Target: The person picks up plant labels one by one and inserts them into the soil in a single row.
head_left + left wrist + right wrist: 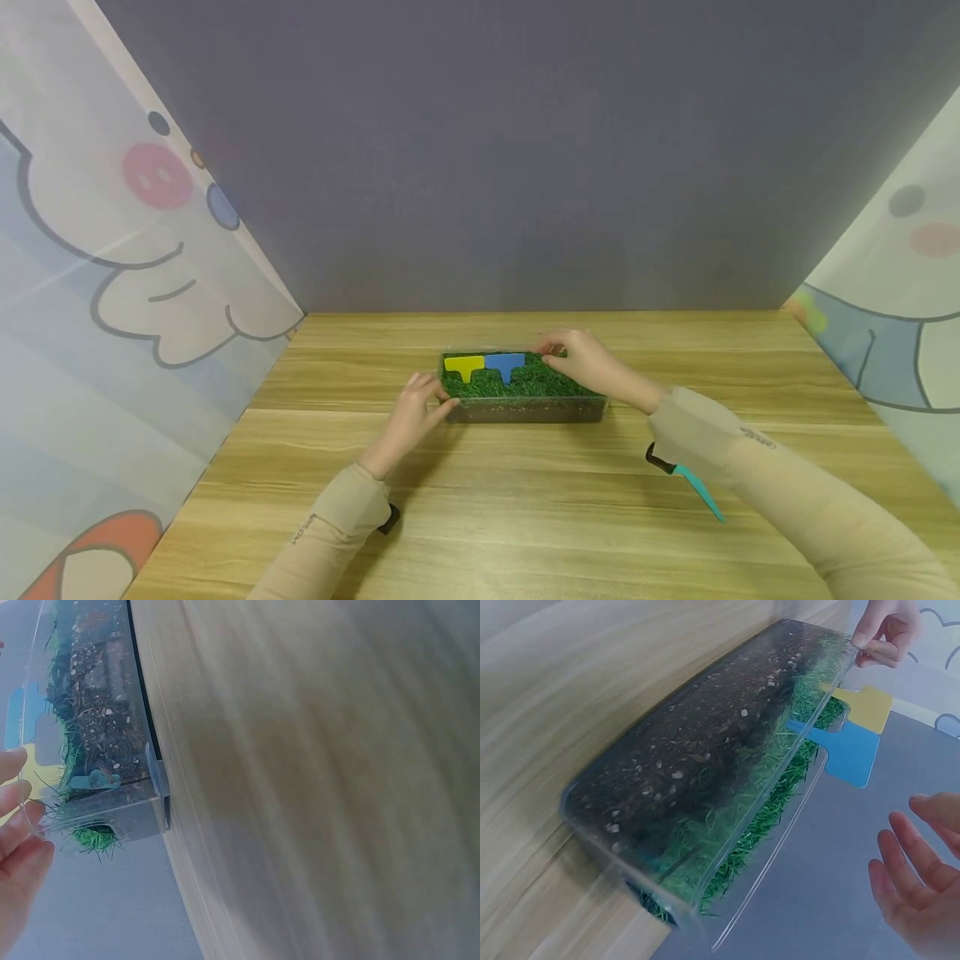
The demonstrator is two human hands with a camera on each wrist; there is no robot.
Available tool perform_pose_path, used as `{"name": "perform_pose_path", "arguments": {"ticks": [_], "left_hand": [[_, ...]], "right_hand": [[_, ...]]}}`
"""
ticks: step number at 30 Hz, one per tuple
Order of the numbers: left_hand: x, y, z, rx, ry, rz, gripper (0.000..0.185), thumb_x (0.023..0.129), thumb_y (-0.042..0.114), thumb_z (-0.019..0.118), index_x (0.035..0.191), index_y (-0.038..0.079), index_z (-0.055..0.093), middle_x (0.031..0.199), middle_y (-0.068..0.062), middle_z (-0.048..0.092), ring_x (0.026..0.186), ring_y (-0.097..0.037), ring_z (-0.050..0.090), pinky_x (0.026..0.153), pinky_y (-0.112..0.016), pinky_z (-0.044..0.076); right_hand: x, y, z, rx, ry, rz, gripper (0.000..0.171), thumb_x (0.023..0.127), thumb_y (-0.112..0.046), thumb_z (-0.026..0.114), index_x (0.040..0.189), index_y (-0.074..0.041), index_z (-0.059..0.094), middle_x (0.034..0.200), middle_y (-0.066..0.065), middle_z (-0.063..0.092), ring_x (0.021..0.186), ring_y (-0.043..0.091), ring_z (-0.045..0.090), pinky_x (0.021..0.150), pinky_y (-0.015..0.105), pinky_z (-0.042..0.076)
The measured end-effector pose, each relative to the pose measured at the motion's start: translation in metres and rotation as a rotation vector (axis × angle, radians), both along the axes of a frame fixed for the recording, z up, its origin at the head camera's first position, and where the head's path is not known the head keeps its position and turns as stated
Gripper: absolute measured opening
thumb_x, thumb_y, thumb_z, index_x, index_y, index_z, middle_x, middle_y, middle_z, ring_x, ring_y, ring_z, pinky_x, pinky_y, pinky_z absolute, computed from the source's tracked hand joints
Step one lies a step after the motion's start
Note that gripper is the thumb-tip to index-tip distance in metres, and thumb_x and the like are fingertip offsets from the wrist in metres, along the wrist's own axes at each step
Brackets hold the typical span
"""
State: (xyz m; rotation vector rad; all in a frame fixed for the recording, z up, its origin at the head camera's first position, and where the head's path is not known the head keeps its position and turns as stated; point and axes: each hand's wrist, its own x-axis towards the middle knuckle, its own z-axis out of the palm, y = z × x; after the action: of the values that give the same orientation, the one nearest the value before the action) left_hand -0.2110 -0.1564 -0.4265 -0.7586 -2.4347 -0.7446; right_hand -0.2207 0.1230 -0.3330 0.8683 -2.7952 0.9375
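Observation:
A clear plastic tray of dark soil topped with green grass lies mid-table. A yellow tag and a blue tag stand in the grass at its left half; both also show in the right wrist view, yellow tag and blue tag. My left hand holds the tray's left end, fingertips on its clear rim. My right hand hovers over the tray's back right part, fingers spread and holding nothing.
The wooden table is boxed in by a grey back wall and cartoon-printed panels on both sides. A teal strap hangs from my right wrist and a black piece sits at my left wrist.

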Motion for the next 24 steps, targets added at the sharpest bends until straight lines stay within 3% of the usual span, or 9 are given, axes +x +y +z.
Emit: {"name": "perform_pose_path", "arguments": {"ticks": [8, 24], "left_hand": [[0.001, -0.001, 0.001, 0.003, -0.001, -0.007, 0.018, 0.070, 0.011, 0.074, 0.067, 0.006, 0.057, 0.077, -0.004, 0.058, 0.083, -0.022, 0.052, 0.079, -0.035, 0.048], [0.001, -0.001, 0.001, 0.004, -0.007, -0.006, 0.018, 0.070, 0.010, 0.074, 0.067, 0.006, 0.057, 0.076, -0.003, 0.057, 0.080, -0.019, 0.051, 0.077, -0.033, 0.049]], "right_hand": [[0.009, 0.017, 0.001, -0.014, -0.032, -0.020, 0.018, 0.084, -0.002, 0.057, 0.102, -0.002, 0.062, 0.097, 0.013, 0.062, 0.087, 0.024, 0.056, 0.076, 0.040, 0.047], [0.023, 0.056, 0.000, -0.041, 0.015, -0.035, 0.017, 0.080, 0.004, 0.057, 0.097, 0.004, 0.062, 0.094, 0.015, 0.063, 0.081, 0.024, 0.058, 0.077, 0.043, 0.047]]}}
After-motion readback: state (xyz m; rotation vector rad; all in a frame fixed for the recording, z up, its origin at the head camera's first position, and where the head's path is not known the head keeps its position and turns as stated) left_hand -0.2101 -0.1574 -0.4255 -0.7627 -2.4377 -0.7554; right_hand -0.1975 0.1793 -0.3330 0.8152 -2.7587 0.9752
